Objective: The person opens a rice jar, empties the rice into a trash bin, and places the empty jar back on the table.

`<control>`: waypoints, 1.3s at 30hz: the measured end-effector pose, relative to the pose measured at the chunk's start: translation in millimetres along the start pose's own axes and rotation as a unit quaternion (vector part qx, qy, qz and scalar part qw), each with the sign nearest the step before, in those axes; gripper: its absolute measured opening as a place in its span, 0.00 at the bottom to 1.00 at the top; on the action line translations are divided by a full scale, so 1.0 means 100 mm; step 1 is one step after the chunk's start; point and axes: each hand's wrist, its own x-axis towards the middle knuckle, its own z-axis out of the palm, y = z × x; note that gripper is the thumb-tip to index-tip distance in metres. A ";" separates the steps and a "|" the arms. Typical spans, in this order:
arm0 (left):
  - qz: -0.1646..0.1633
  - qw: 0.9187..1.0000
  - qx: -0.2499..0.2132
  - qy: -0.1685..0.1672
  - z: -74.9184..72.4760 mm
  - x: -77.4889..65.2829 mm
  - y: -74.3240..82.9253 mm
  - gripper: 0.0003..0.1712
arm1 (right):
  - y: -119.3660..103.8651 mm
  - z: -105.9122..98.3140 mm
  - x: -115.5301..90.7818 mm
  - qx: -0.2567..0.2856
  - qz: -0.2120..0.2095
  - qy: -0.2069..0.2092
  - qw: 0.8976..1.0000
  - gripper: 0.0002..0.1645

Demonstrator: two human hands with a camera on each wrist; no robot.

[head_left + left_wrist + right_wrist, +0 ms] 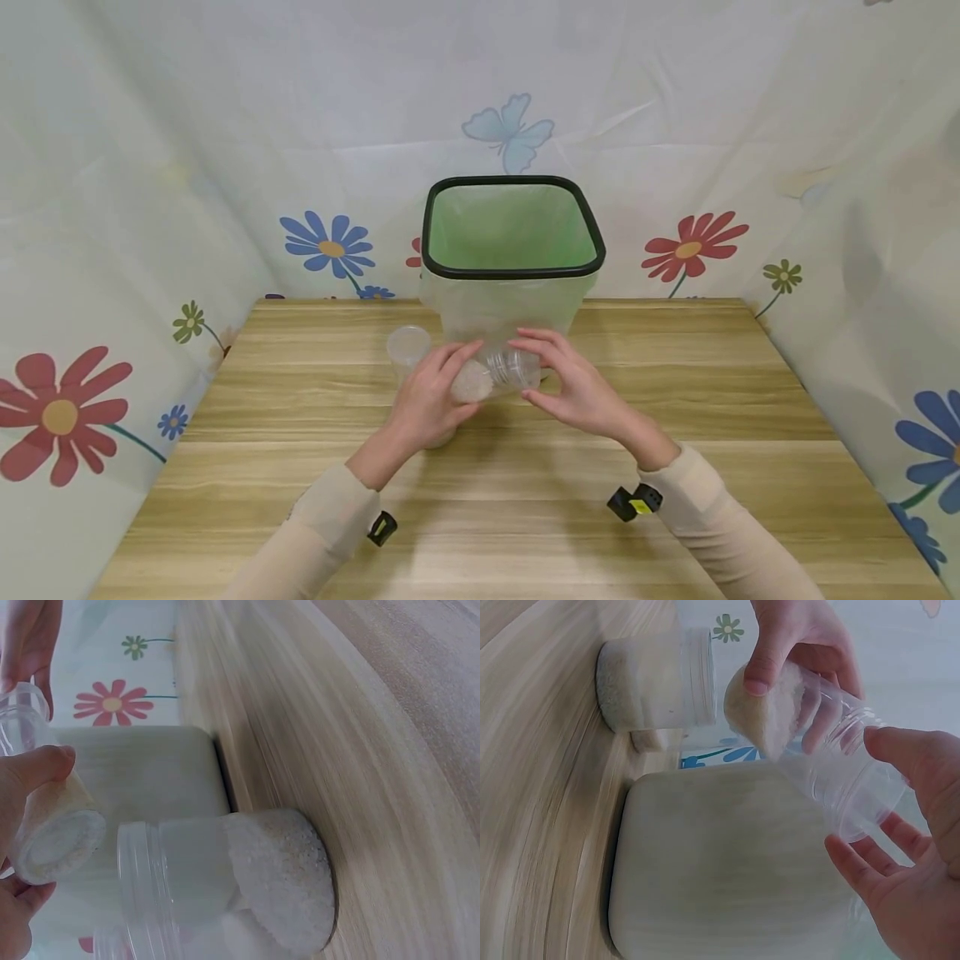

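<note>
Gripping clear jar (480,382) near base with left hand (429,396), curling fingers and thumb round its wall. Cupping clear lid (525,370) at mouth end with right hand (573,383), bending thumb and fingers, part open, round opposite sides of it. Not being able to tell lid seated from lid loose. Holding jar up off table (675,467), slanting mouth end upward toward right hand, just in front of bin (510,304). Seeing white granules (769,720) lying in jar's base end. Spotting 2 standing jars (202,877), also clear, on table near left hand, to left of bin's front, with granules showing in the nearer 1. Noting pale liner, green inside and black rim (517,272) on bin. Wearing pale sleeves, plus 1 black device (382,528) at each wrist. Backing everything with white cloth (360,108), showing printed flowers and butterfly (510,133).
</note>
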 end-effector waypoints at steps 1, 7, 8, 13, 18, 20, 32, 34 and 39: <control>0.000 1.000 0.000 0.003 0.00 0.00 0.00 0.49 | 0.00 0.00 0.00 0.002 0.004 0.000 1.000 0.39; 0.002 1.000 -0.006 0.019 0.00 -0.02 -0.04 0.49 | 0.02 -0.02 -0.02 0.006 0.019 -0.003 1.000 0.38; 0.001 1.000 -0.005 0.019 -0.01 -0.02 -0.04 0.50 | 0.02 -0.02 -0.02 0.006 0.021 -0.004 1.000 0.38; -0.001 1.000 -0.011 0.019 -0.04 -0.03 -0.07 0.50 | 0.04 -0.01 -0.06 -0.005 0.027 -0.002 1.000 0.38; -0.004 1.000 -0.011 0.016 -0.09 -0.04 -0.10 0.51 | 0.08 0.00 -0.11 -0.007 0.036 -0.013 0.999 0.37; -0.005 1.000 -0.004 0.015 -0.11 -0.05 -0.12 0.51 | 0.10 0.01 -0.13 -0.007 0.044 -0.024 0.999 0.37; -0.002 1.000 0.009 0.023 -0.14 -0.09 -0.14 0.51 | 0.30 0.09 -0.30 -0.016 0.100 -0.077 0.992 0.37; -0.002 1.000 0.009 0.023 -0.14 -0.10 -0.15 0.51 | 0.33 0.10 -0.33 -0.023 0.098 -0.079 0.992 0.37; -0.002 1.000 0.010 0.021 -0.14 -0.12 -0.15 0.51 | 0.41 0.12 -0.39 -0.054 0.086 -0.082 0.991 0.37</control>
